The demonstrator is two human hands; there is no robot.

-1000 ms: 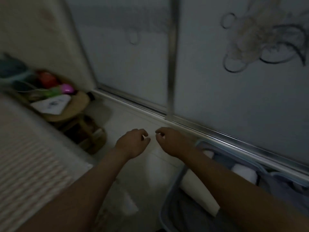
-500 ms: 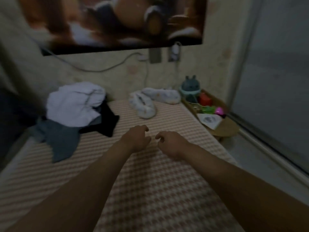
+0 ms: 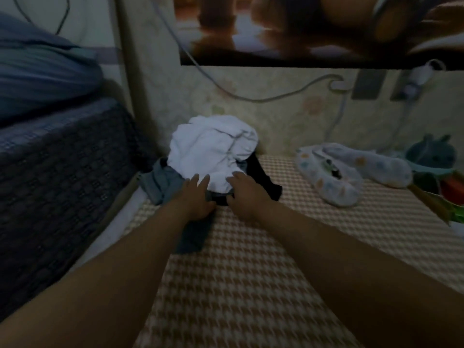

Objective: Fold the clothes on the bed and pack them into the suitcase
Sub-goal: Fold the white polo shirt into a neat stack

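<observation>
Dim bedroom light falls on a dark knitted blanket point(image 3: 62, 184) piled high at the left, with a blue pillow point(image 3: 37, 66) above it. Beside it runs the bed point(image 3: 251, 285), under a houndstooth sheet. The clothes sit heaped at the bed's far end, close to the wall: a grey-blue garment point(image 3: 160, 183) spills out on the left, a white garment point(image 3: 213, 151) lies crumpled on top, and a black garment point(image 3: 266, 182) pokes out on the right. The left hand point(image 3: 198, 198) lies on the grey-blue cloth with its fingers straight and its grip released, the tips touching the white garment's near edge. The right hand point(image 3: 247, 195) lays its fingers over that same edge a little to the right. I cannot tell whether its thumb has pinched the cloth from below. The white piece lies directly ahead of both hands, with no clear long axis in its bunched state, and neither hand is nearer. A two-handed lift toward the open sheet looks like the natural move. Further right lie spotted slippers point(image 3: 334, 179), well apart from the heap, and a small grey toy point(image 3: 430, 153) near the edge. No suitcase is in view.
</observation>
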